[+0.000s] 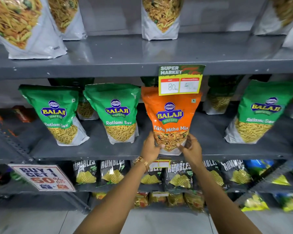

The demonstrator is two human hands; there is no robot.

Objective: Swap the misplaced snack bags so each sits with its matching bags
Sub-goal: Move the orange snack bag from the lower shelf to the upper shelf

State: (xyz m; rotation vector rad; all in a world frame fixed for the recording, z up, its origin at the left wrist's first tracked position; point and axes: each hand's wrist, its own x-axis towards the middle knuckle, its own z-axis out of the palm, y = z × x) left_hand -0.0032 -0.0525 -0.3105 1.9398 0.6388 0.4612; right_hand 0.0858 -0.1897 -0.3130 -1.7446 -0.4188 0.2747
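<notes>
On middle grey metal shelf (108, 149), left hand (150, 146) and right hand (191, 147) both grip orange Tikha Mitha Mix plastic pouch (171, 115) at its bottom corners; likely light, crinkly, slippery, contents crushable.

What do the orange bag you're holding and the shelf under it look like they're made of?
Orange Tikha Mitha Mix bag: glossy printed plastic film, apparently, judging by its sheen and creases. Shelf: looks like grey painted metal, smooth, faintly reflective, with perforated uprights. Left hand and right hand hold the bag's base.
</notes>
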